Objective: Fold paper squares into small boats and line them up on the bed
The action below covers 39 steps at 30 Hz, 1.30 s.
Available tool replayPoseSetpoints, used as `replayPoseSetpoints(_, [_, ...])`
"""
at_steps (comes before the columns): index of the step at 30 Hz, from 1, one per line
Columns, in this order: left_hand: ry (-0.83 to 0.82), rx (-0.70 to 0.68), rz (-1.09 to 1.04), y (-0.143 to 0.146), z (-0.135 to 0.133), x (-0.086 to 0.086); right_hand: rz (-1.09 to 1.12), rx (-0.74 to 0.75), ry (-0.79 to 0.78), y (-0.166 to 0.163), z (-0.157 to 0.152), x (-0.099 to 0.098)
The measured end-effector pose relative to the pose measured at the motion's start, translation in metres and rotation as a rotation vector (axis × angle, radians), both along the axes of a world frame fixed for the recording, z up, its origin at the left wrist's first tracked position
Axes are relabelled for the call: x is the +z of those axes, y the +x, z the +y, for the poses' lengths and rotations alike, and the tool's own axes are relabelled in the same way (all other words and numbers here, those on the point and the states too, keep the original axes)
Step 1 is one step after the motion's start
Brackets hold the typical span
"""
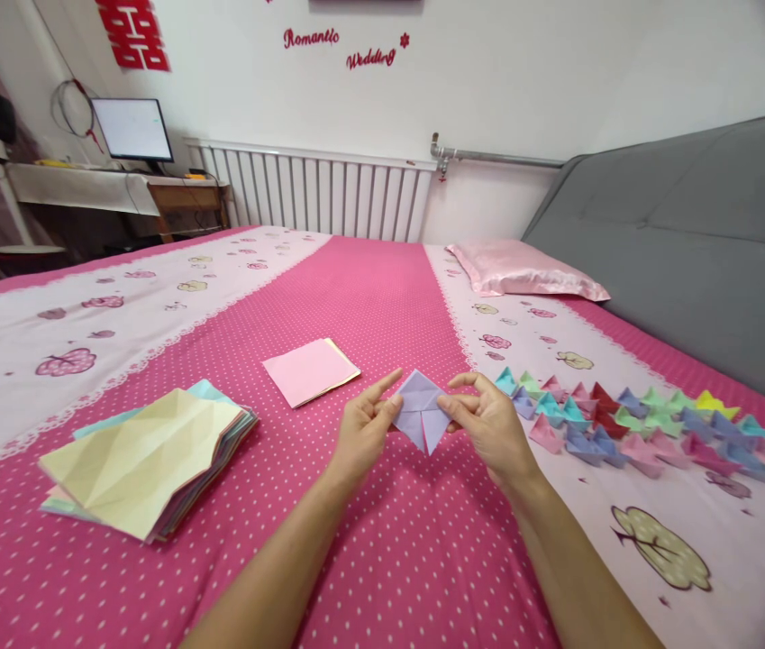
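Note:
A lavender piece of folded origami paper (421, 397) is held up between my two hands in the middle of the head view. It is a diamond shape with a horizontal crease band and a slit down its lower half. My left hand (365, 428) pinches its left corner between thumb and fingers, the index finger stretched along the upper edge. On the opposite corner, my right hand (494, 424) has its thumb in front and its fingers curled behind. Rows of small folded paper boats (659, 419) in several colours stand to the right of my right hand.
On the pink dotted bedspread (382, 288) lie a small stack of pink square paper (307, 370) and, at left, a larger pile of creased sheets (145, 460). A pink pillow (523, 268) rests by the grey headboard (686, 234). Behind are a radiator (321, 191) and a monitor (132, 129).

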<state>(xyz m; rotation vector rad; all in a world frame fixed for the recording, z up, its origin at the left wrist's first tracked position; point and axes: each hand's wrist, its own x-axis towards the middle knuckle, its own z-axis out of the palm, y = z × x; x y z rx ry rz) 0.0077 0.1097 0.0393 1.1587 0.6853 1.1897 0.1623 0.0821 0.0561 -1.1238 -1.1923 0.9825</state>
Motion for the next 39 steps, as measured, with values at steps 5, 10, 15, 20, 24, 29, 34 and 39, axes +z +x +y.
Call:
replayPoseSetpoints(5, [-0.073, -0.008, -0.035, 0.001, 0.000, 0.001, -0.048, 0.033, 0.004, 0.007, 0.000, 0.001])
replayPoseSetpoints(10, [-0.128, -0.110, -0.014, -0.003, -0.001, -0.001, -0.180, 0.118, 0.047, 0.013, -0.001, 0.002])
replayPoseSetpoints(15, [-0.220, -0.131, 0.037, -0.005, -0.003, -0.003, -0.280, 0.262, 0.017, 0.013, -0.004, 0.005])
replayPoseSetpoints(20, [-0.311, -0.059, -0.018, -0.005, -0.001, -0.003, -0.301, 0.384, 0.050, 0.012, -0.010, 0.010])
replayPoseSetpoints(24, [-0.359, -0.049, -0.062, -0.006, 0.000, -0.002, -0.345, 0.384, 0.104, 0.010, -0.008, 0.008])
replayPoseSetpoints(29, [-0.355, -0.081, -0.044, -0.004, -0.002, -0.001, -0.340, 0.290, 0.098, 0.008, -0.004, 0.003])
replayPoseSetpoints(34, [-0.310, -0.075, 0.016, -0.004, -0.001, -0.003, -0.328, 0.263, 0.099, 0.006, -0.004, 0.006])
replayPoseSetpoints(39, [-0.289, -0.081, 0.010, -0.004, -0.001, -0.006, -0.263, 0.214, 0.069, 0.002, -0.002, 0.002])
